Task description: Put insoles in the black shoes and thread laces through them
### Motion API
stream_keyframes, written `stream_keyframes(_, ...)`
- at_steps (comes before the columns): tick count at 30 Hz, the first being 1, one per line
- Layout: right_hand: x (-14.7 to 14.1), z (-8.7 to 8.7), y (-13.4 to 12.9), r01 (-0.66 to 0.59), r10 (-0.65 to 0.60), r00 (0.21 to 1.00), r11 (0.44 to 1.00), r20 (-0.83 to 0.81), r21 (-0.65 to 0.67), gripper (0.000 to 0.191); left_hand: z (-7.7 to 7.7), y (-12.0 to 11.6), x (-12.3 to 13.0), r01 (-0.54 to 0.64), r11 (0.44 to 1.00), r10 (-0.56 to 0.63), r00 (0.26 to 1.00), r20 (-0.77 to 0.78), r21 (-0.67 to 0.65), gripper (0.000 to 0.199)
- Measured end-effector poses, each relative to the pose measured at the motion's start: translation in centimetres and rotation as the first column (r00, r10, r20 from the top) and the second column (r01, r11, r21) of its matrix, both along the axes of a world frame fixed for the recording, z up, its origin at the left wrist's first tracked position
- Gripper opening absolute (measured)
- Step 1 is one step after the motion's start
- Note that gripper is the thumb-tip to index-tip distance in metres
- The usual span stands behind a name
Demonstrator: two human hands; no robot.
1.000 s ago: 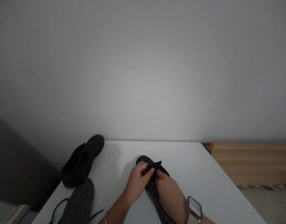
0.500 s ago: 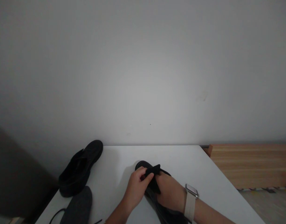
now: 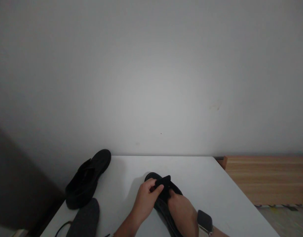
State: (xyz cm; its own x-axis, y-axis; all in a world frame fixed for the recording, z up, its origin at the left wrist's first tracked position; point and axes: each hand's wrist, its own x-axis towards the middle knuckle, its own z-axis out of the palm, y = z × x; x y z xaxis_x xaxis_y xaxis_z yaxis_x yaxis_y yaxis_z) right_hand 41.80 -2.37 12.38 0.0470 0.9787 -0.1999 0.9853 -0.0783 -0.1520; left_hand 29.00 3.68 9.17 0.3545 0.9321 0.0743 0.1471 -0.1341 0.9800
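A black shoe [image 3: 163,210] lies on the white table [image 3: 129,164], its toe toward the wall. My left hand [image 3: 148,197] pinches the raised tongue [image 3: 163,180] of this shoe between thumb and fingers. Inside the shoe's opening are the fingers of my right hand [image 3: 182,209], mostly hidden, so what they hold, if anything, does not show. A watch sits on my right wrist. The second black shoe [image 3: 88,181] stands at the table's left edge, and a dark grey insole [image 3: 86,219] lies just in front of it.
Behind the table rises a grey wall [image 3: 151,82]. A wooden board [image 3: 265,179] is beyond the table's right edge. Near the insole, a thin black lace [image 3: 62,227] curves at the lower left.
My right hand has shifted slightly down and its wrist has turned, so the watch face shows more. My left hand keeps its pinch on the tongue. The view has moved slightly.
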Motion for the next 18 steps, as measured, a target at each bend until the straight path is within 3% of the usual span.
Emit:
stream_keyframes(9,-0.3,1.9,0.0,-0.045,0.046,0.999,0.993,0.013,-0.108,0.051,-0.6,-0.1,0.1,0.003,1.000,-0.003,1.000,0.010,0.012,0.030)
stream_keyframes(18,-0.6,0.6,0.9,-0.044,0.044,0.999,0.995,-0.007,-0.095,0.053,-1.2,-0.3,0.0,0.025,0.999,-0.026,0.999,0.030,0.029,0.030)
